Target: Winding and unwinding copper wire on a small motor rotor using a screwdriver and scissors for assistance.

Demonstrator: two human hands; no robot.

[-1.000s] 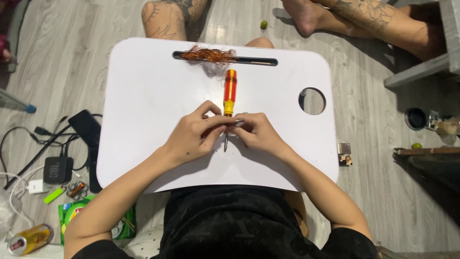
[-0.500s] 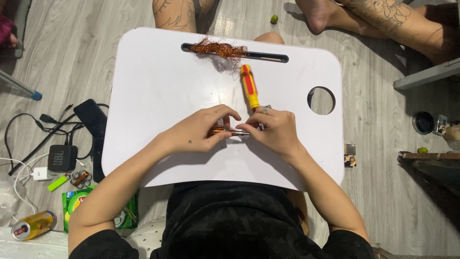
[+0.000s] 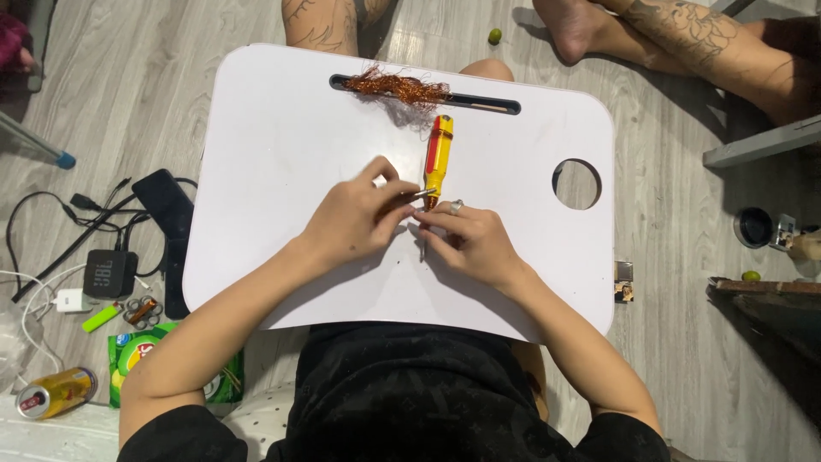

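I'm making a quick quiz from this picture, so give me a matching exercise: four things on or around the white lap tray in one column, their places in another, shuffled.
Things:
1. yellow and red plastic-handled screwdriver
2. tangle of copper wire
3. gold drink can
4. small round green fruit

Places:
A. floor beyond the tray's far edge
B. over the tray's long slot
C. tray's middle, by both hands
D. floor, near left corner

Pairs: 1-C, 2-B, 3-D, 4-A

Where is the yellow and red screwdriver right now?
The screwdriver lies mid-tray on the white lap tray, just below the copper wire tangle, its tip running between the left hand and right hand.
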